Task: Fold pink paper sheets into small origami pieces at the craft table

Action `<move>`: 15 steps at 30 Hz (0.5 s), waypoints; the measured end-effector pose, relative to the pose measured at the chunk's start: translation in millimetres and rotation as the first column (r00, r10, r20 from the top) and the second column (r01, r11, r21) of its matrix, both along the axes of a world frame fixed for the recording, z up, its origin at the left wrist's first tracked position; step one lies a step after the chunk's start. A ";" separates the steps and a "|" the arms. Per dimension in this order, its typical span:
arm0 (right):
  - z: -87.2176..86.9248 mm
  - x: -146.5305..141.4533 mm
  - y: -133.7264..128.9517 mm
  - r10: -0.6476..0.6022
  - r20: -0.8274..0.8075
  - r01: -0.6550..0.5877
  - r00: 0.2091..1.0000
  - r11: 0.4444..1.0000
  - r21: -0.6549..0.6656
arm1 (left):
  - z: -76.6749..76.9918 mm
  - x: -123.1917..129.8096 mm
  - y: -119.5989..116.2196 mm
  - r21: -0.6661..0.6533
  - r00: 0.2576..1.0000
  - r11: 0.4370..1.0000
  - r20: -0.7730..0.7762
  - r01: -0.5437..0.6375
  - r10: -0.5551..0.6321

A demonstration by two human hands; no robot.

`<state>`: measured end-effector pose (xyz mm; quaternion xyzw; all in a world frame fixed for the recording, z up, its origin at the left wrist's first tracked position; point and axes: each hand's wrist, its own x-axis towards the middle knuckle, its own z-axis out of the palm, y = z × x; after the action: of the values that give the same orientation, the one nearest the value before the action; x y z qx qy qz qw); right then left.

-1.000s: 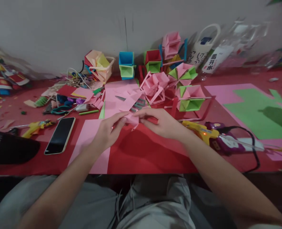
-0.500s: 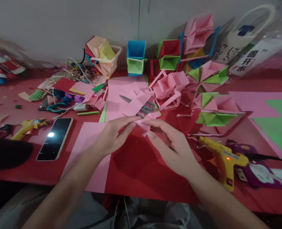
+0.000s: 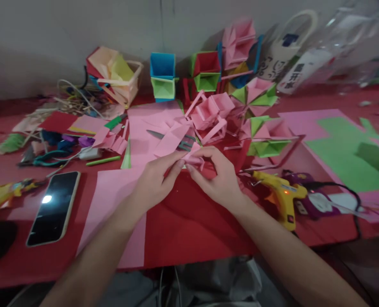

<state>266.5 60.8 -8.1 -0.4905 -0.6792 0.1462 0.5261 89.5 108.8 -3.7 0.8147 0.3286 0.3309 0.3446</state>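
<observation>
A small folded piece of pink paper (image 3: 194,160) is pinched between both hands above the red sheet. My left hand (image 3: 157,181) grips its left edge between thumb and fingers. On its right side, the thumb and curled fingers of my right hand (image 3: 217,179) hold it. Fingertips hide part of its folds. Just behind the hands, scissors with grey handles (image 3: 186,145) lie partly under a loose pink strip (image 3: 172,140), on a stack of pink sheets (image 3: 141,132). A larger pink sheet (image 3: 112,204) lies under my left forearm.
Folded paper boxes (image 3: 162,74) and a pink paper lantern (image 3: 208,111) stand at the back. A yellow glue gun (image 3: 281,194) lies right, its light orange. On the left are a phone (image 3: 53,209), another glue gun (image 3: 4,196), pliers (image 3: 50,157) and paper scraps.
The view has shifted toward the right, so most objects appear farther left. My right hand's fingers are more bent, and the small pink piece has been turned between the hands.
</observation>
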 end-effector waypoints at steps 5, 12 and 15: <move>-1.4 -1.6 -0.4 -0.009 0.035 0.009 0.999 1.000 0.013 | -7.0 -5.7 -5.5 0.047 1.000 0.999 0.001 -0.020 0.020; -2.5 -3.2 -9.2 0.075 -0.026 -0.076 0.997 0.997 -0.035 | -12.5 -3.2 -2.7 0.055 0.999 0.998 0.041 0.009 -0.011; -1.0 -1.2 -11.6 0.108 -0.047 -0.111 0.993 0.991 -0.074 | -16.5 -0.3 1.0 0.056 0.998 0.998 0.057 -0.005 0.002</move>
<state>265.3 49.3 -9.1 -0.4689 -0.6875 0.2111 0.5128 89.2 109.8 -20.2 0.8137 0.3108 0.3637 0.3302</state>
